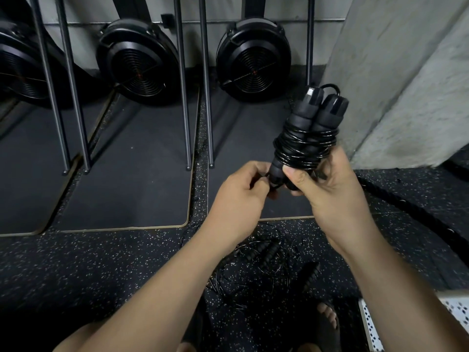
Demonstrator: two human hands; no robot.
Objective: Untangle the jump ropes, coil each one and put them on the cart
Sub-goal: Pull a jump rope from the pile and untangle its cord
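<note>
Jump rope (304,141), cord wound round handles, standing upright in gripping right hand (327,184). Left hand (241,191) pinching cord end at base. Tangled ropes (264,265) lying on speckled rubber floor (101,262) below. Fan-wheel machines (138,62) standing on black mats (127,168); concrete pillar (393,72) rising right.

- We have a single wide-angle view, worn on the head.
- We look forward and down, close over the left hand (238,191) and right hand (330,189), with the floor (101,262) farther below.
</note>
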